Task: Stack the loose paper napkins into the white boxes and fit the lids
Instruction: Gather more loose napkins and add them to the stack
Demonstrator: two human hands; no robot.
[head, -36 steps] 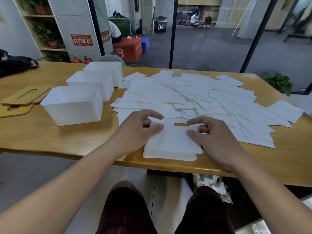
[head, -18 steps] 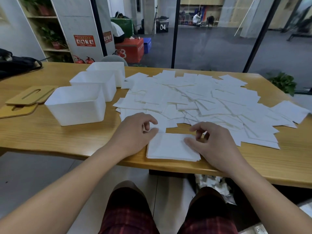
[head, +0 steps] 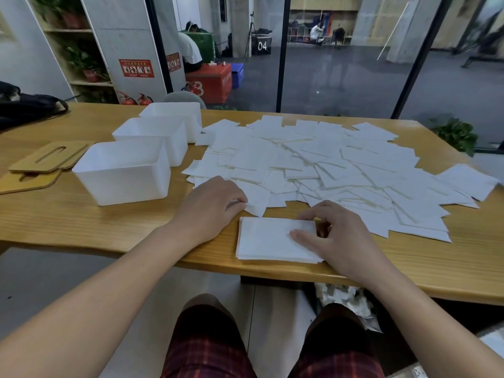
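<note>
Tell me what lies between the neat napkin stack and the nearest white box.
In the head view, the left hand, pinching a loose napkin, lies between the neat stack and the nearest white box; otherwise only bare table.

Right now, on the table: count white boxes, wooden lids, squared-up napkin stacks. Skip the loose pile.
White boxes: 3
Wooden lids: 2 visible
Squared-up napkin stacks: 1
Total: 6
</note>
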